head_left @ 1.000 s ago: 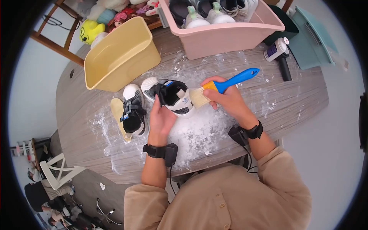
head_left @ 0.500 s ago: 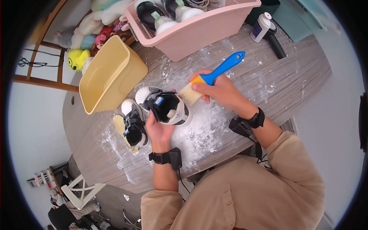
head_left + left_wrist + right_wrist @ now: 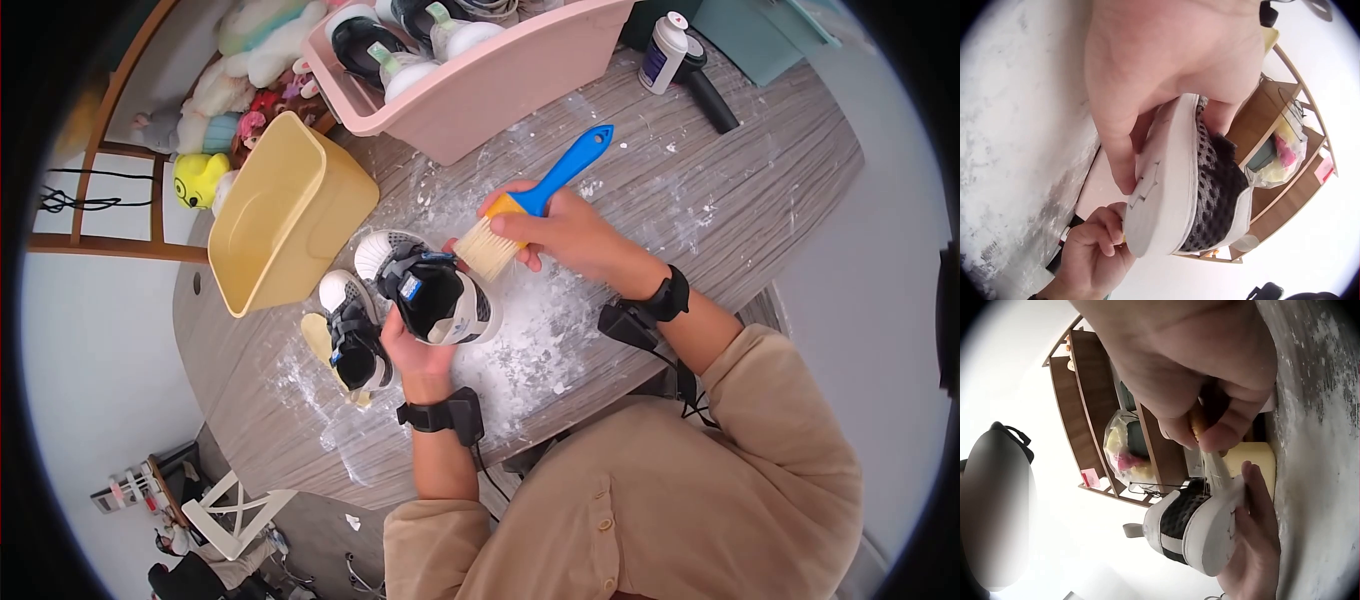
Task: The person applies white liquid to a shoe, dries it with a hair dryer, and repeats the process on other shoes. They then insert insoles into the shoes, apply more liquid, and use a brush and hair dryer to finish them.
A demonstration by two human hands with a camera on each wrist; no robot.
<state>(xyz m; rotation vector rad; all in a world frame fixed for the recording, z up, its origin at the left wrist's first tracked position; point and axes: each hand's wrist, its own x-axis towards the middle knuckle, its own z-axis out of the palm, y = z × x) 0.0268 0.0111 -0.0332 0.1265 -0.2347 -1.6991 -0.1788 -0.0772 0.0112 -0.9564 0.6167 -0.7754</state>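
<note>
A black-and-white sneaker point(image 3: 470, 318) is held off the table by my left hand point(image 3: 408, 348), which grips it from below around the sole. In the left wrist view, the fingers lie along the white sole point(image 3: 1163, 187). My right hand point(image 3: 580, 240) pinches a paintbrush point(image 3: 568, 165) with a blue handle at its yellow ferrule. Its pale bristles point(image 3: 1213, 472) meet the sneaker's side near the sole in the right wrist view. The matching sneaker point(image 3: 352, 335) stands on the table to the left, beside a yellowish insole point(image 3: 318, 338).
White powder point(image 3: 530, 340) covers much of the wooden table point(image 3: 760, 190). A yellow bin point(image 3: 345, 205) stands at the back left, and a pink tub point(image 3: 500, 95) of shoes behind. At the back right are a white bottle point(image 3: 663, 55) and a black-handled tool point(image 3: 712, 105).
The brush has shifted from the sneaker's heel forward along its right side. The sneaker has turned slightly in my left hand. The head view has swung, shifting the surroundings.
</note>
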